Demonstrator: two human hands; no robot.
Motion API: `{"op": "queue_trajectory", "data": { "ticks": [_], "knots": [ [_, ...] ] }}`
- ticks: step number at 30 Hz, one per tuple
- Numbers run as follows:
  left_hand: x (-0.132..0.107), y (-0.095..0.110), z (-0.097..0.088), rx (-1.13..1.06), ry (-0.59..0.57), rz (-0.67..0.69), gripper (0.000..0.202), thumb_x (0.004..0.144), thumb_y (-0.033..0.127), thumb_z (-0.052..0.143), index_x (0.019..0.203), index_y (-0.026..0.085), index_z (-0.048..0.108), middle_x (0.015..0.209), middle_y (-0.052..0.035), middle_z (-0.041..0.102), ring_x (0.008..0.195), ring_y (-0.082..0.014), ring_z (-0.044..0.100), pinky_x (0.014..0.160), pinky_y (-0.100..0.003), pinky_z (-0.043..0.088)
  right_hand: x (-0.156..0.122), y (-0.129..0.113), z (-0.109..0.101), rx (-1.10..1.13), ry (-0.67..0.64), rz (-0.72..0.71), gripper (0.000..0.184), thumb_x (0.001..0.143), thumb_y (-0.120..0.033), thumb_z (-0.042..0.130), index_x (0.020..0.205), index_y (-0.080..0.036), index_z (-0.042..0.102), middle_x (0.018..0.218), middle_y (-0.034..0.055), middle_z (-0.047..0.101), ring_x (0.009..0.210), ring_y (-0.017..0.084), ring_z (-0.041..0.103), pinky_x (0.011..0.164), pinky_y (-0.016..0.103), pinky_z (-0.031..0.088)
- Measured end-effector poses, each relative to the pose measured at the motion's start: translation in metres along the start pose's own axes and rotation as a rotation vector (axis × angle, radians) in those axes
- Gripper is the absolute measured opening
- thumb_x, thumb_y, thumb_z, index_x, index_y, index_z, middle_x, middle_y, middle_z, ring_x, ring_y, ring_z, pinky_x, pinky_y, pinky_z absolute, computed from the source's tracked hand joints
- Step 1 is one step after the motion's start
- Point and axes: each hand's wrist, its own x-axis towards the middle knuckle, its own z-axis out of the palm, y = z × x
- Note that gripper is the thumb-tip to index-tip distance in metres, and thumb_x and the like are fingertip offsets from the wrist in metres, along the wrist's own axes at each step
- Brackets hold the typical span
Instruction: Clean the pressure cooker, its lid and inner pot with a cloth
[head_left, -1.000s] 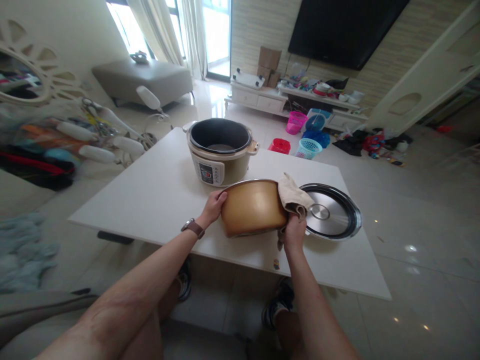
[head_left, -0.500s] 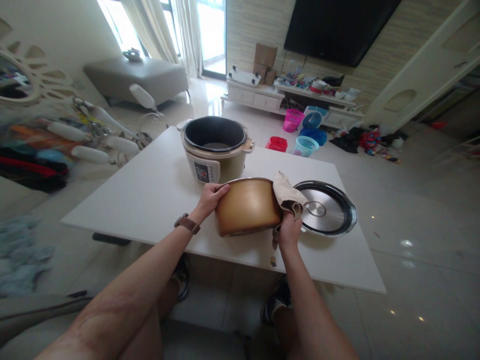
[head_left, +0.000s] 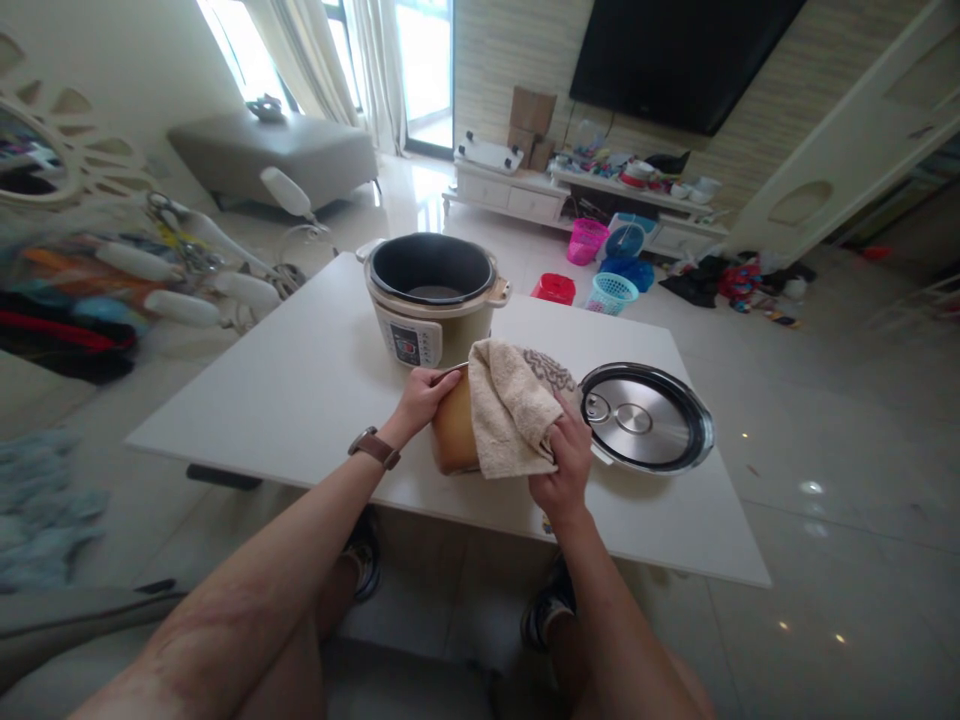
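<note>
We see one golden pot (head_left: 452,430) in front of us, over the near edge of one white table (head_left: 300,390), leaning a little; whether its base touches the tabletop, we cannot tell. Its inside is hidden from us. One beige cloth (head_left: 510,415) with a dark, squiggly pattern drapes across the pot's outer wall, covering most of its right side.

We count two hands at work. The left hand (head_left: 421,400), below which one brown-strapped watch (head_left: 379,447) circles the wrist, is closed on the pot's rim at the left, thumb laid along it and the other fingers mostly out of sight. The right hand (head_left: 564,465) is partly closed, its bent fingers gathering the cloth against the pot.

Just behind the pot stands one cooker (head_left: 465,330), open at the top; looking in, we see its dark lining and floor. To the right of the right hand lies one round lid (head_left: 664,425), its silver inner face up within a black rim.

Beyond the table, three plastic containers sit on the floor: one pink basket (head_left: 587,240), one red basket (head_left: 553,289) and one light blue basket (head_left: 612,293); their contents are too small for us to make out. Farther back, one black television (head_left: 686,60) hangs on the wall.
</note>
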Motion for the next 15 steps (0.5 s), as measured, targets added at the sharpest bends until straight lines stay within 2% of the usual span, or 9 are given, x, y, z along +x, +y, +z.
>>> {"op": "queue_trajectory", "data": {
  "ticks": [2,4,7,9,13,15],
  "knots": [
    [-0.001,0.001,0.001,-0.014,0.008,-0.007,0.067,0.081,0.071,0.066,0.05,0.021,0.034,0.052,0.0035,0.027,0.052,-0.0075,0.022,0.049,-0.027,0.013,0.0,0.004,0.002,0.03,0.053,0.044,0.03,0.094,-0.038,0.049,0.11,-0.024,0.071,0.12,0.0133,0.073,0.125,0.034,0.065,0.1,0.05,0.05],
    [-0.003,0.002,0.003,-0.027,0.029,-0.009,0.068,0.081,0.071,0.066,0.049,0.021,0.033,0.052,0.0037,0.027,0.051,-0.0073,0.022,0.049,-0.027,0.013,-0.003,0.01,0.007,0.089,0.12,0.155,0.033,0.092,-0.039,0.052,0.114,-0.022,0.07,0.119,0.0144,0.073,0.122,0.034,0.066,0.1,0.05,0.051],
    [-0.005,0.0,0.004,-0.043,0.059,0.005,0.068,0.081,0.071,0.067,0.049,0.021,0.033,0.053,0.0038,0.026,0.052,-0.0075,0.021,0.049,-0.028,0.013,-0.004,0.019,0.014,0.227,0.184,0.409,0.039,0.088,-0.036,0.055,0.12,-0.02,0.07,0.118,0.013,0.075,0.117,0.031,0.068,0.103,0.048,0.053],
    [-0.006,-0.006,0.004,-0.064,0.073,0.018,0.068,0.082,0.072,0.066,0.05,0.021,0.034,0.054,0.0036,0.027,0.052,-0.008,0.021,0.049,-0.028,0.013,-0.002,0.024,0.018,0.322,0.237,0.595,0.039,0.086,-0.036,0.056,0.118,-0.02,0.072,0.115,0.0106,0.076,0.116,0.029,0.069,0.105,0.046,0.053],
    [-0.01,-0.025,0.004,-0.095,0.122,0.021,0.069,0.082,0.078,0.061,0.052,0.022,0.033,0.054,0.0041,0.027,0.053,-0.009,0.021,0.05,-0.028,0.016,0.0,0.041,0.024,0.457,0.368,0.994,0.042,0.084,-0.046,0.061,0.111,-0.017,0.075,0.112,0.0092,0.078,0.115,0.028,0.07,0.105,0.043,0.055],
    [-0.012,-0.031,0.004,-0.077,0.142,0.013,0.068,0.082,0.08,0.056,0.053,0.023,0.032,0.054,0.0042,0.027,0.054,-0.0097,0.022,0.051,-0.029,0.017,-0.003,0.051,0.029,0.541,0.386,1.11,0.046,0.083,-0.048,0.062,0.114,-0.016,0.075,0.113,0.0088,0.078,0.114,0.029,0.07,0.1,0.044,0.057]
  ]
}}
